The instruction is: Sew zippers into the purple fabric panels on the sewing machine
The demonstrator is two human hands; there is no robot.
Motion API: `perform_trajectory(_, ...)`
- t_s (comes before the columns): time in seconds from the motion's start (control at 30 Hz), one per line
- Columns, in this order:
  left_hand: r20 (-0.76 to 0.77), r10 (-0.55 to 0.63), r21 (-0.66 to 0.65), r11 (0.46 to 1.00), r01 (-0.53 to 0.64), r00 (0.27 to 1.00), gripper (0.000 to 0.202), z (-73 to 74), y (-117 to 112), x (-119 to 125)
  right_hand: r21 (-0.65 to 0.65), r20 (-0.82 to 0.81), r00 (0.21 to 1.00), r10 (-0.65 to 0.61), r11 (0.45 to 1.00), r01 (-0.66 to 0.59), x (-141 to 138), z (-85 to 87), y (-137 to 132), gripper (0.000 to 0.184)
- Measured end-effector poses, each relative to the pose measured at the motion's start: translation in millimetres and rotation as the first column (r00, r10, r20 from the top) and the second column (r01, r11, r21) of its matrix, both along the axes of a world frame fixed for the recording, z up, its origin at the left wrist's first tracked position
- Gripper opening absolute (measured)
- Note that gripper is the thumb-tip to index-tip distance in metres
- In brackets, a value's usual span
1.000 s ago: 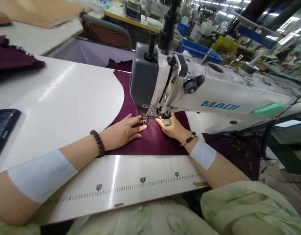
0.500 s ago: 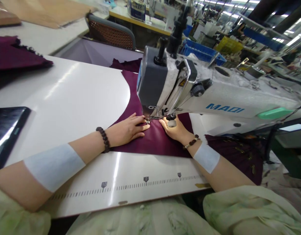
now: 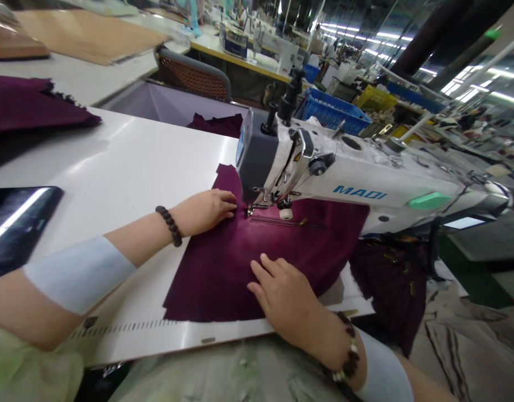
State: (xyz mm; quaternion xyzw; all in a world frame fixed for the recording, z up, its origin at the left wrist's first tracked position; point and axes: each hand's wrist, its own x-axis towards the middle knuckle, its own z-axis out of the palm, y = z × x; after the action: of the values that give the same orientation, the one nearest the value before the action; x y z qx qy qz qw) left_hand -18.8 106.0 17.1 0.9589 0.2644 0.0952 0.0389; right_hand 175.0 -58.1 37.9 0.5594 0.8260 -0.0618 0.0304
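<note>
A maroon fabric panel (image 3: 215, 285) lies across the white sewing table, partly under the head of a sewing machine (image 3: 260, 162). A zipper (image 3: 277, 222) with a brass-coloured pull runs along it, just right of the presser foot (image 3: 249, 212). At the panel's left edge, beside the foot, my left hand (image 3: 206, 211) has its fingers bent and closed on the cloth. My right hand (image 3: 288, 296) is open, fingers spread, over the front part of the panel. Whether its palm touches the cloth is not clear.
More maroon cloth (image 3: 30, 103) sits at the left, above a dark tablet-like device (image 3: 22, 223). Maroon pieces with brass-coloured pulls (image 3: 390, 285) hang at the right. Beyond the machine are a blue crate (image 3: 332, 109) and a chair (image 3: 193, 72).
The panel has turned and spread toward me, and the zipper now shows. My right hand has left the presser foot and come nearer; my left hand has shifted slightly left.
</note>
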Motion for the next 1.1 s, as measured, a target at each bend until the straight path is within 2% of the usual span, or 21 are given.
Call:
perform_trajectory(0.07,0.004,0.035,0.001,0.999,-0.035,0.999,0.032,-0.1,-19,12,0.005,-0.047,0.999,-0.02,1.0,0.021,1,5.2,7,0.036)
perform_trajectory(0.13,0.002,0.073,0.022,0.997,-0.073,0.997,0.034,-3.4,-36,22,0.042,-0.075,0.993,-0.092,0.995,0.095,6,8.1,24,0.037)
perform_trajectory(0.23,-0.012,0.109,0.066,0.992,-0.108,0.994,0.042,-8.5,-48,30,0.062,-0.138,0.979,-0.147,0.986,0.157,9,5.4,48,0.045)
perform_trajectory(0.37,-0.038,0.147,0.085,0.986,-0.144,0.988,0.05,-10.7,-48,33,-0.009,-0.169,0.976,-0.137,0.99,0.137,10,-9.3,62,0.045)
perform_trajectory(0.5,-0.036,0.195,0.093,0.977,-0.191,0.98,0.056,-13.0,-50,36,-0.028,-0.188,0.98,-0.066,0.998,0.062,18,-19.6,65,0.041)
perform_trajectory(0.77,-0.022,0.24,0.112,0.965,-0.236,0.97,0.057,-20.2,-56,39,0.065,-0.146,0.988,-0.055,0.996,0.065,19,-29.2,68,0.045)
perform_trajectory(0.9,-0.037,0.256,0.128,0.96,-0.25,0.966,0.061,-21.0,-57,40,0.07,-0.132,0.99,-0.037,0.996,0.047,19,-31.5,68,0.045)
perform_trajectory(1.1,-0.013,0.276,0.071,0.959,-0.275,0.961,0.064,-21.1,-57,41,0.057,-0.114,0.992,-0.05,0.997,0.057,18,-29.3,68,0.044)
